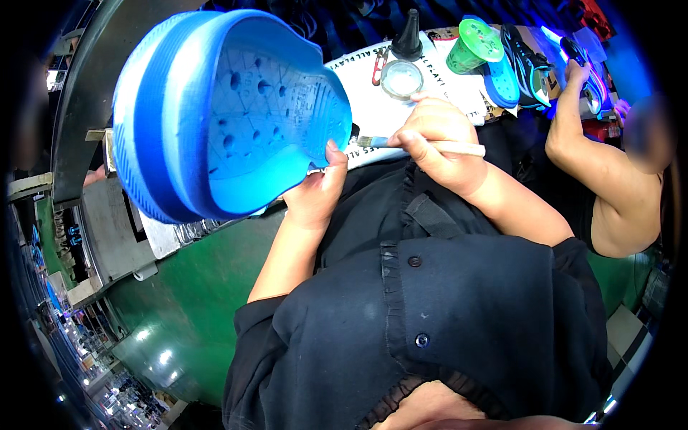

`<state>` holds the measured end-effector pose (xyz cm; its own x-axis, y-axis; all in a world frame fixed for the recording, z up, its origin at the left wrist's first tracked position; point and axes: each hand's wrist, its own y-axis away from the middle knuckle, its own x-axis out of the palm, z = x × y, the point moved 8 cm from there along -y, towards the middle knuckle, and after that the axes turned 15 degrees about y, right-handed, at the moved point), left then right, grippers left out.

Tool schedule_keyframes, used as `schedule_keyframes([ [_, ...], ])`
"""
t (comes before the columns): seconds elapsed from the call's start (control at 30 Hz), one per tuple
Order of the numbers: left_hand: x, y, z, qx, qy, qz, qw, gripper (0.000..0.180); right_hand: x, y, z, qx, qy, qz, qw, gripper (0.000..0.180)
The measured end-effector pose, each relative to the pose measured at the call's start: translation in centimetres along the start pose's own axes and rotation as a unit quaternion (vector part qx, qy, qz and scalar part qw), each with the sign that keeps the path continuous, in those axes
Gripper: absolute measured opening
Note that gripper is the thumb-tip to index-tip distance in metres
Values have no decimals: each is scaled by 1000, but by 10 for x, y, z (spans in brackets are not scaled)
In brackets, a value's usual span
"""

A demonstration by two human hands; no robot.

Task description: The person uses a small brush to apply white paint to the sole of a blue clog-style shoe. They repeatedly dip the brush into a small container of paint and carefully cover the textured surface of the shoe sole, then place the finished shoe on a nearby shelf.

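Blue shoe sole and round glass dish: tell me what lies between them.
In the head view, between the blue shoe sole and glass dish lies red-handled snips on white paper.

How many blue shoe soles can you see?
2. One big sole is held up in the left hand. A smaller one lies on the bench beside the green cup. More may be hidden behind the co-worker's arm.
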<state>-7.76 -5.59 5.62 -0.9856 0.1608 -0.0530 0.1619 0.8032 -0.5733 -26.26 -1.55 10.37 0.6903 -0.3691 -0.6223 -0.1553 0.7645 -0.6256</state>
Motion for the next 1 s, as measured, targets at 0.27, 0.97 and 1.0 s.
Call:
schedule_keyframes([
  [0.27, 2, -3, 0, 6, -44, 27, 999, 31, 4, -6, 5, 8, 0, -3, 1000, 18],
  [0.97, -21, -66, -48, -189, 190, -14, 963, 56, -29, 26, -49, 207, -78, -71, 973, 31],
  [1.0, -14, -73, -66, -256, 271, 1, 928, 62, -27, 29, -53, 216, -98, -73, 969, 26],
])
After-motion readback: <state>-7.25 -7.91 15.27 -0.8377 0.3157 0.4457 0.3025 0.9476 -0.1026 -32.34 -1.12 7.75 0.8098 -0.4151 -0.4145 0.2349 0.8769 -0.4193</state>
